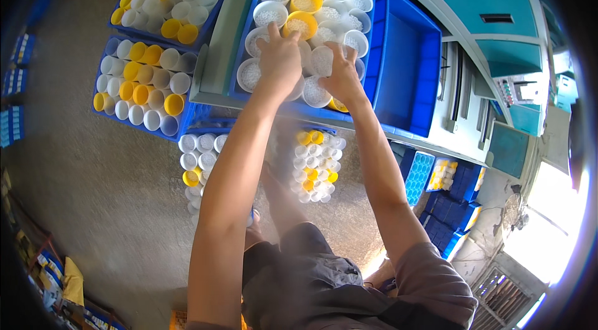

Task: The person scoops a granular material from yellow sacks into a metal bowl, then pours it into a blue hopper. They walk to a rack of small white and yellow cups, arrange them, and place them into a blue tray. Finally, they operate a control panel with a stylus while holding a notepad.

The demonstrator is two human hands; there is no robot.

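Grey-brown cloth covers the upper right arm in a short sleeve (pixel 430 280), beside dark shorts (pixel 311 274), and both bare forearms reach forward from there. The left hand (pixel 279 62) bends over the cups, its fingers slightly parted, the tips beside a yellow cup (pixel 301 23); whether they pinch a rim I cannot tell. The right hand (pixel 344 76) has thumb and fingers spread apart around the right side of a white cup (pixel 322 61); whether they grip it cannot be told. Both cups stand, mouths up, among rows of white and yellow ones filled with white granules (pixel 271 15), inside a blue crate (pixel 249 23). Right beside it lies a second blue crate (pixel 398 68), its inner floor showing. Lower down, more cups (pixel 317 165) show between the forearms, and two cup-filled crates (pixel 138 127) sit to the left. Farther off on the right are stacked blue crates (pixel 443 224) and a fan (pixel 513 208).
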